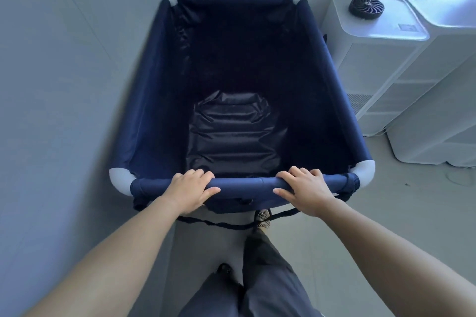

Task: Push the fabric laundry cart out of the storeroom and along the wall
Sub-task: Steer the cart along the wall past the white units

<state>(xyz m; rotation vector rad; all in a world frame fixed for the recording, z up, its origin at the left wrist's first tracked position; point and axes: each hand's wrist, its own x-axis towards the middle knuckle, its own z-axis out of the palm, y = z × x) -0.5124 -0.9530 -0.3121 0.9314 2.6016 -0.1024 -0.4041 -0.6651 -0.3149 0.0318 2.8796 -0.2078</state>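
On our left the wall [64, 85] runs close beside the laundry cart [154, 90], whose navy fabric side stands just beside it; whether the two touch we cannot tell. The cart sits straight ahead of us, its far end near the corner where the left wall meets the wall ahead, and its dark liner holds nothing we can see.

Our left hand [189, 189] is wrapped over the near rail [244, 185], fingers [199, 175] curled over the top and thumb along the near face. To push well here, we judge that this hand should press slightly away from the wall, so the white corner piece [119, 180] does not scrape along it.

A loose dark strap [224, 224] hangs under the rail, near our forward foot [262, 219]. We should keep our steps short so we don't tread on it.

Our right hand [304, 192] holds the same rail in the same closed, overhand way, well apart from the left. That wide spacing gives us steering, and we want even pressure from both palms, kept low and forward.

Further right stand white appliances [401, 80], one with a small black fan [365, 8] on top. The cart's right side passes near them, so we judge the gap is narrow and the cart should be eased out slowly.
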